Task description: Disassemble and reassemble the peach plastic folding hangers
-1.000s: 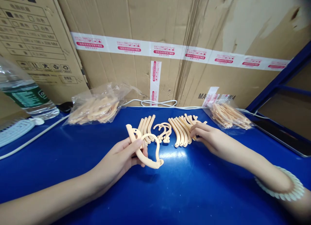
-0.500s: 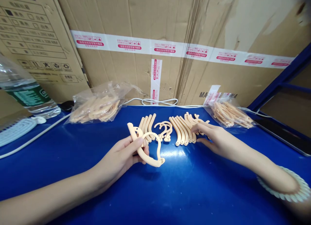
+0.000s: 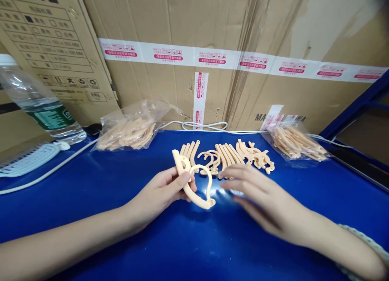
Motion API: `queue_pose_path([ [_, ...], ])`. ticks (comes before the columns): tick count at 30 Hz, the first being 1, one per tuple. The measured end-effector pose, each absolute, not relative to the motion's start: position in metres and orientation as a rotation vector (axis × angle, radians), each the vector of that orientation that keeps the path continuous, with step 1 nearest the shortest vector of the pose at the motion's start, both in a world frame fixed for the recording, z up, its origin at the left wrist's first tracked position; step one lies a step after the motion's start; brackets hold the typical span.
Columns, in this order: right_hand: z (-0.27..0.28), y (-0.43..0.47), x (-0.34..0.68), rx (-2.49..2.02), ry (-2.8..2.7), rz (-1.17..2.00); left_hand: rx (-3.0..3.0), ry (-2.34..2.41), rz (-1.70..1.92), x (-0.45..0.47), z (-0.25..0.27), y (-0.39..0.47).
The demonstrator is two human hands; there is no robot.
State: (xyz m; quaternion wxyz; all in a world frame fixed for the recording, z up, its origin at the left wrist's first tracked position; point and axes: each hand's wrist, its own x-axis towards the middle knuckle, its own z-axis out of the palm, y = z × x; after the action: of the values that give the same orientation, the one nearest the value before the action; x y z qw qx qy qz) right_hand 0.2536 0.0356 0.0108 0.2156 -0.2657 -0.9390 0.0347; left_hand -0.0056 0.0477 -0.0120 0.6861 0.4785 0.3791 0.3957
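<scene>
My left hand (image 3: pixel 162 188) grips beige plastic folding-hanger parts: a curved hanger arm (image 3: pixel 196 198) and a looped hook (image 3: pixel 210 179) that meet at the lower right end. Over the blue table (image 3: pixel 194 244), my right hand (image 3: pixel 264 198) hovers with its fingers apart and somewhat blurred; nothing shows in it. Behind the hands lie a short row of hanger arms (image 3: pixel 192 151), several hooks (image 3: pixel 215 159), and a second row of hanger arms (image 3: pixel 227 153), whose near ends are partly hidden by my right fingers. Small curved pieces (image 3: pixel 258 156) are heaped farther right.
Clear bags of beige parts lie at the back left (image 3: pixel 130 131) and back right (image 3: pixel 296 143). On the left are a water bottle (image 3: pixel 51 115) and a pale hairbrush (image 3: pixel 33 159). A white cable (image 3: pixel 206 127) runs before the cardboard (image 3: pixel 170 90). A dark flat device (image 3: pixel 358 167) lies right.
My right hand has drawn back from the small pieces, toward me and left, nearer the held parts. My left hand keeps its grip. The camera view has shifted slightly.
</scene>
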Motion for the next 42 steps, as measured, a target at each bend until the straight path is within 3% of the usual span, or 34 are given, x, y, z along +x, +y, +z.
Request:
queue_pose_path([
  [7,0.002,0.023,0.238,-0.524,-2.780,-0.071,1.394,0.871,0.750,-0.008,-0.009,0.042],
  [14,0.009,0.022,0.241,-0.680,-2.579,0.400,1.501,0.937,0.799,-0.006,-0.012,0.031],
  [20,0.005,0.018,0.241,-0.799,-2.339,0.579,1.556,0.948,0.920,-0.007,-0.009,0.032],
  [27,0.005,0.023,0.246,-0.776,-2.164,1.239,1.773,0.940,0.900,-0.004,-0.004,0.031],
  [42,0.009,0.030,0.247,-0.704,-1.896,1.522,2.003,1.030,0.927,-0.008,-0.004,0.033],
])
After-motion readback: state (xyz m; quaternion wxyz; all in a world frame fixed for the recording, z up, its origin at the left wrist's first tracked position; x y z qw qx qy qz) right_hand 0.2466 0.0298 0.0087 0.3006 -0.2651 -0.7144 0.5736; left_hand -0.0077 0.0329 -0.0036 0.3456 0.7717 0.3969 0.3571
